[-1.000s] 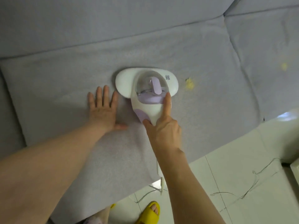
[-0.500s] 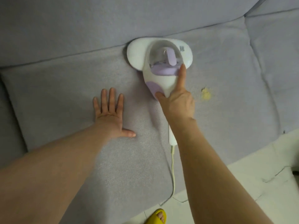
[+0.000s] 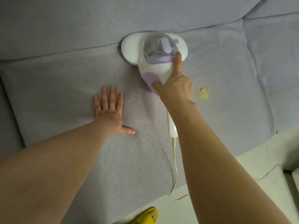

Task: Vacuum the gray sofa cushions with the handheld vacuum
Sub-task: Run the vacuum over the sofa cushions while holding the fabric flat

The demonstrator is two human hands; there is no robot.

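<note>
The right grip (image 3: 175, 88) curls round the handheld vacuum (image 3: 155, 68), nose at the sofa back (image 3: 64, 21) — yellow bits (image 3: 204, 93) lie near its right side. The left grip (image 3: 110, 113) lies flat, empty.

Your seat cushion (image 3: 64, 94) is matt gray woven cloth with a fine ribbed grain. The back cushion (image 3: 80, 21) on the far side wears the same fabric and looks smoother. The handheld vacuum (image 3: 153, 68) is glossy white plastic, with a clear, shiny dome (image 3: 155, 44) and matt lilac panels. Its cord (image 3: 175, 167) looks like smooth white plastic. On the near right, the floor (image 3: 242, 183) is pale glossy tile, and the yellow slipper (image 3: 145, 215) looks smooth and rubbery.
</note>
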